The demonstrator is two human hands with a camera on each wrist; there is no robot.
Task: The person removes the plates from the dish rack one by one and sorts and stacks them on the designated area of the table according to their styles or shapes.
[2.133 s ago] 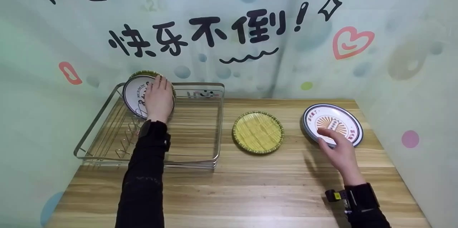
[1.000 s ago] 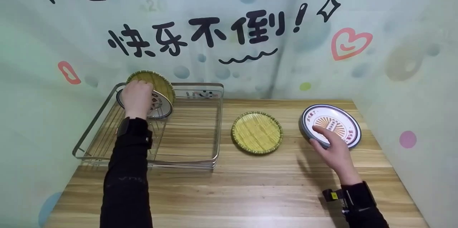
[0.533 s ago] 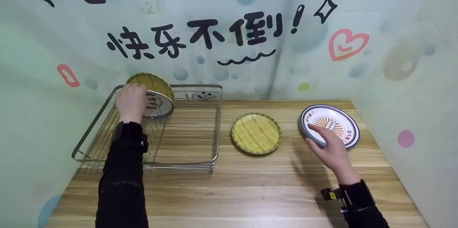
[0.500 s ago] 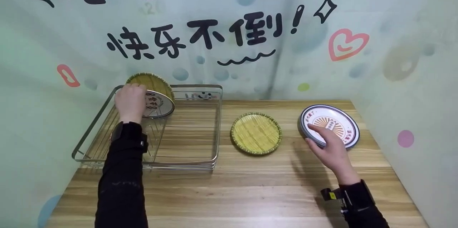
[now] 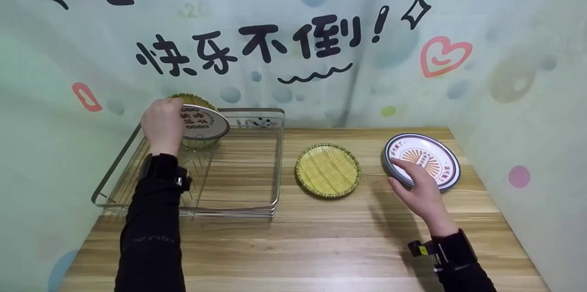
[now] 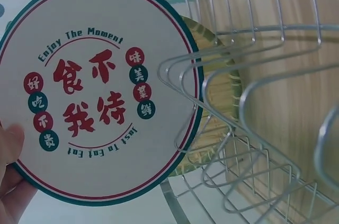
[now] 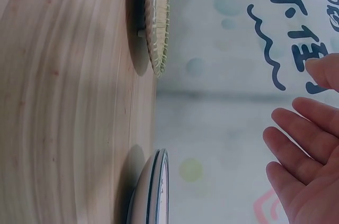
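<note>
**Currently: printed plate held over the wire rack, second plate under the right hand**

Left hand (image 5: 161,122) grips the printed plate (image 5: 202,122) by its left rim, holding it nearly flat above the wire rack (image 5: 257,163), just in front of a woven tray (image 6: 222,83). The plate looks stiff, light and smooth, likely slippery; an edge grip suits it. Right hand (image 5: 419,191) rests relaxed fingers on the near rim of another plate (image 5: 431,157) on the table (image 5: 321,246).

wooden table (image 5: 321,246), wire rack (image 5: 257,200), bamboo tray (image 5: 328,170), plate (image 5: 435,154)
</note>
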